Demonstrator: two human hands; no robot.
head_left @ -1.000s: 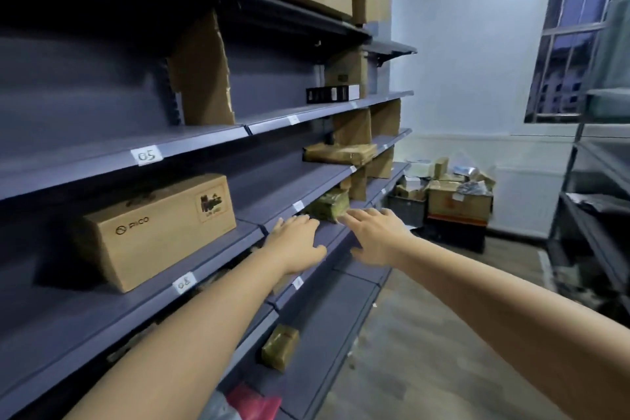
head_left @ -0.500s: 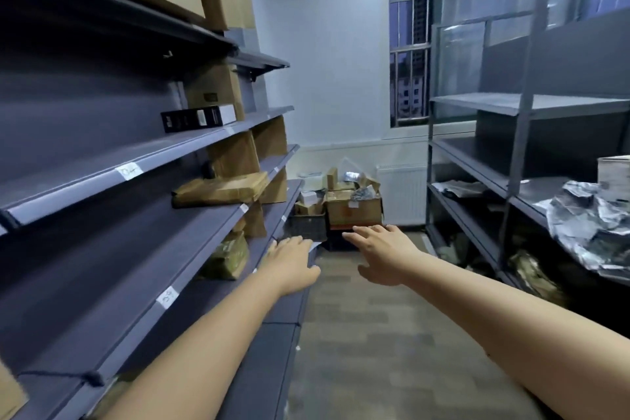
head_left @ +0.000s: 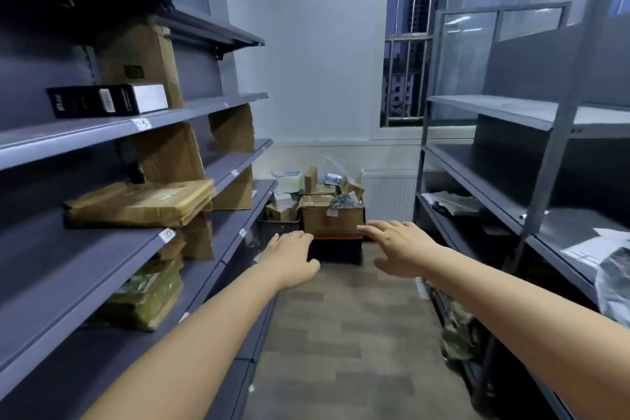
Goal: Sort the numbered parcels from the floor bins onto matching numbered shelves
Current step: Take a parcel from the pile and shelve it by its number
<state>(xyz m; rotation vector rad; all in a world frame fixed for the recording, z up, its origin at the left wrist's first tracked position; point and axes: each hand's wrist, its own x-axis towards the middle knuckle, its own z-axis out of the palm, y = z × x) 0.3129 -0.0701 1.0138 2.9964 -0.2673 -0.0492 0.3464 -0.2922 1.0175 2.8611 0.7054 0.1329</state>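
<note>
Both of your hands were stretched out in front of you, holding nothing: your left hand (head_left: 293, 257) had its fingers loose and flat, your right hand (head_left: 400, 251) had them spread. Beyond them, at the far end of the aisle, the floor bins (head_left: 335, 251) stood heaped with parcels (head_left: 330, 215). On the left shelves (head_left: 102, 256) lay a flat brown parcel (head_left: 141, 203) and a black box (head_left: 105, 100).

Grey left shelves (head_left: 102, 133) with black box (head_left: 105, 100), flat brown parcel (head_left: 143, 203), green-wrapped parcel (head_left: 146, 297).
</note>
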